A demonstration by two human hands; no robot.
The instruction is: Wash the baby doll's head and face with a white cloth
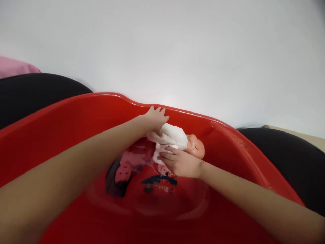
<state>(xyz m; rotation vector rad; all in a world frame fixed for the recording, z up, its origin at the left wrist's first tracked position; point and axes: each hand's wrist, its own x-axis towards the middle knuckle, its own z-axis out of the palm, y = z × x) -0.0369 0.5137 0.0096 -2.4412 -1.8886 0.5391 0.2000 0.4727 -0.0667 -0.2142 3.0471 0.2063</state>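
From the head camera, the person's left arm reached in from the left side of the scene and the right arm from the right, both bare and stretched forward and down over a red plastic tub (76, 115). The left hand (156, 120) lay on the far side of a white cloth (169, 137), its palm against the bundle and its fingers (159, 111) spread apart, the tips just short of the tub's far rim. The right hand (181, 162) came in from the near side, its fingers (167, 157) curled together and clamped around the cloth. Between the two hands lay a baby doll (195, 146), wrapped in the cloth, with only its pink head showing, turned to the right and tilted.

The bundle sat inside the tub near the far rim. Below it, the tub's glossy floor showed a dark and pink patch with red and blue marks; whether these were reflections or printing could not be told. Beyond the tub, rounded black shapes (38, 96) stood at far left and another (286, 162) at right, with a pink cloth (15, 66) at far left. A pale grey surface (162, 44) filled the background, with a beige strip (307, 139) at far right.
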